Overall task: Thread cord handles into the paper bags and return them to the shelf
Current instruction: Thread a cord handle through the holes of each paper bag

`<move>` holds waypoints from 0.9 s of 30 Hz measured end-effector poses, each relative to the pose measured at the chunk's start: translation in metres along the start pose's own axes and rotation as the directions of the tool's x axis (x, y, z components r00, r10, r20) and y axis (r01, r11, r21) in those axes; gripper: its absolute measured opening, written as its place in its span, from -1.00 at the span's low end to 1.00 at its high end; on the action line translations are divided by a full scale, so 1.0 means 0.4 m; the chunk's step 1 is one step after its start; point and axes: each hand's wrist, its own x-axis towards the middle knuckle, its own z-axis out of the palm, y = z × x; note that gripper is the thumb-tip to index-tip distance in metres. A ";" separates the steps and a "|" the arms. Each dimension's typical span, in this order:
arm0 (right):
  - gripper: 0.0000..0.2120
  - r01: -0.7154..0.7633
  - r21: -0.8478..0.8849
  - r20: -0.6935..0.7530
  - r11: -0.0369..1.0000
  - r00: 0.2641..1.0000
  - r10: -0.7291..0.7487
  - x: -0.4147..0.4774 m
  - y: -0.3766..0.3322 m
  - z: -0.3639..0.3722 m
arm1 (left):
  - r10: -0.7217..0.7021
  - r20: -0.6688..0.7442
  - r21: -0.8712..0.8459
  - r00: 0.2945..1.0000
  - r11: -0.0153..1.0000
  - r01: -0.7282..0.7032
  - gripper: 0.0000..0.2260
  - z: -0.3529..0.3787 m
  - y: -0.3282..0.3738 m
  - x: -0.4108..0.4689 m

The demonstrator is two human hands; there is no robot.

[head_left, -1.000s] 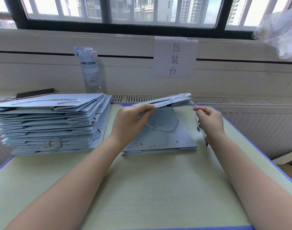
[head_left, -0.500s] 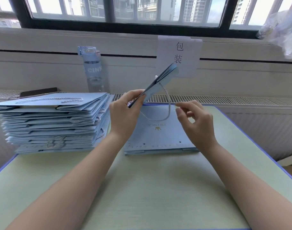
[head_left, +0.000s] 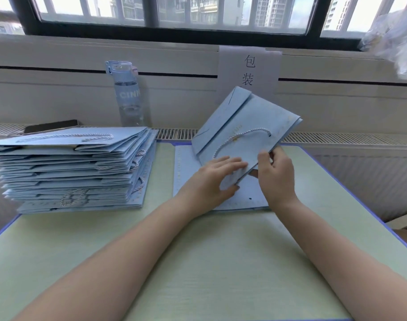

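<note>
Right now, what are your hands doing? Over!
Left hand and right hand hold the paper bag, tilted up. Cord handle shows on its face. Bag stack apart, left side.

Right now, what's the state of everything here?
Held bag: folded flat, lifted, tilted.
Cord handle: one end through a hole.
Left grip: holds the held bag.
Right grip: pinches its edge.
Lower bag: flat on table.
Bag stack: flat, cords showing.
Water bottle: upright, lid shut.

Bag stack (head_left: 73,167) lies left of flat bags (head_left: 188,172); bottle (head_left: 128,93) behind.
</note>
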 end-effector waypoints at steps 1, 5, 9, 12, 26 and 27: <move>-0.76 0.051 -0.059 -0.036 0.997 0.998 -0.053 0.002 0.004 -0.004 | -0.035 0.052 -0.016 0.998 0.999 0.036 -0.53 0.004 -0.002 -0.002; -0.80 0.430 -0.255 -0.117 0.866 0.876 -0.469 -0.005 -0.029 -0.014 | 0.034 -0.248 -0.072 0.968 0.996 -0.053 -0.60 -0.014 0.018 0.003; -0.65 0.681 -0.406 0.095 0.610 0.695 -0.713 0.000 -0.032 -0.008 | 0.219 -0.665 0.100 0.714 0.973 -0.206 -0.56 -0.088 0.044 0.029; -0.70 0.729 -0.410 0.262 0.548 0.670 -0.695 -0.012 -0.006 0.012 | 0.464 -0.413 0.517 0.784 0.828 -0.217 -0.57 -0.114 0.014 0.032; -0.83 0.822 -0.446 0.184 0.353 0.470 -0.863 -0.022 0.001 0.003 | 0.186 -0.342 0.564 0.921 0.825 0.043 -0.79 -0.113 -0.052 0.035; -0.83 0.854 -0.388 0.231 0.348 0.455 -0.860 -0.037 0.001 0.018 | 0.135 -0.346 0.546 0.929 0.834 0.082 -0.81 -0.120 -0.050 0.043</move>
